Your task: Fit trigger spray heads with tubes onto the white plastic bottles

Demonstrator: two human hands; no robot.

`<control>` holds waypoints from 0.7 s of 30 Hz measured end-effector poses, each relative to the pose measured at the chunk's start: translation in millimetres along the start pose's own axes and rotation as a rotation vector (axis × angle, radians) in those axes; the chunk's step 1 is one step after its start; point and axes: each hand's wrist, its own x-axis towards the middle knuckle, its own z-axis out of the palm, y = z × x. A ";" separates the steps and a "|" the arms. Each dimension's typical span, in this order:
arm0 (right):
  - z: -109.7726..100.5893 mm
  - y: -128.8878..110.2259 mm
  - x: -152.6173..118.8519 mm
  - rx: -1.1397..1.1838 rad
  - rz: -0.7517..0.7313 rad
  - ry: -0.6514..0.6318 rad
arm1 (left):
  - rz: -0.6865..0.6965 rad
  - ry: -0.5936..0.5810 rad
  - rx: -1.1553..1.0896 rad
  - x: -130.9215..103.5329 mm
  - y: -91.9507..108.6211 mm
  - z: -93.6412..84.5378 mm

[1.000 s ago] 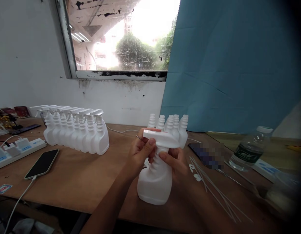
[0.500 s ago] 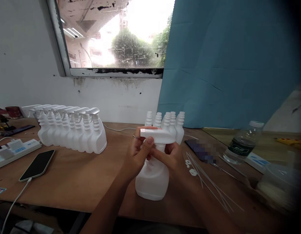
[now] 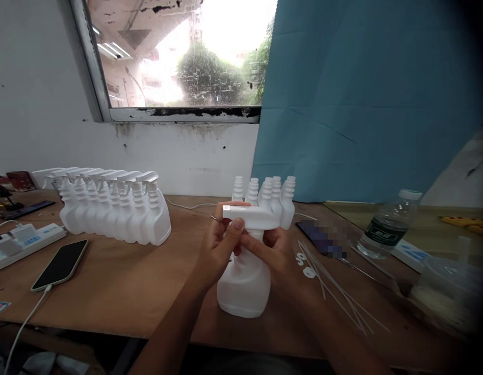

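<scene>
A white spray bottle (image 3: 244,289) stands upright near the table's front edge, its white trigger spray head (image 3: 249,216) on top with the nozzle pointing left. My left hand (image 3: 221,245) is closed round the nozzle end of the spray head, thumb in front and fingers behind. Closed at the bottle's neck, my right hand (image 3: 274,250) has its fingers wrapped about the collar below the head. The trigger and most of the neck are hidden by my fingers. Behind my hands stand several white bottles without heads (image 3: 288,203).
Several bottles with spray heads (image 3: 116,213) stand in a row at left. A phone (image 3: 60,264) and a power strip (image 3: 30,242) lie nearby. To the right are thin white tubes (image 3: 343,297), small white rings (image 3: 309,272), a dark phone (image 3: 317,239) and a water bottle (image 3: 385,229).
The view has shifted very slightly. Both hands keep the same hold on the spray bottle, and nothing else has visibly moved.
</scene>
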 end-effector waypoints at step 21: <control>-4.2 3.4 2.2 0.052 0.024 -0.006 | -0.061 0.010 -0.014 -3.4 2.3 -1.2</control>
